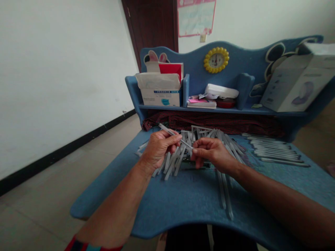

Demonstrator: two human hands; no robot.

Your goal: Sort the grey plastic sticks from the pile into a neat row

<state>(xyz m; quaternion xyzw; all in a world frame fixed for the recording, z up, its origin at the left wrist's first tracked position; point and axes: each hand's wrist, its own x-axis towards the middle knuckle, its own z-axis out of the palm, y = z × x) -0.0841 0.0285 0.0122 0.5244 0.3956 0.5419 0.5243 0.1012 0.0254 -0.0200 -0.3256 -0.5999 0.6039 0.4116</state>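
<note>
A thin translucent plastic tube slants down to the right between my hands, above the blue desk. My left hand pinches it near its middle. At its lower right end, my right hand has thumb and fingers closed on the tip. Under and behind both hands lies a loose pile of similar clear tubes, partly hidden by the fingers. Two long tubes stick out toward the front edge, below my right hand. On the right, several slim dark-tipped sticks lie side by side in a row.
Along the back runs a blue shelf with a mask box, papers, a white case and a large white box. A yellow clock is on the backboard. Dark red checked cloth lies beneath the shelf.
</note>
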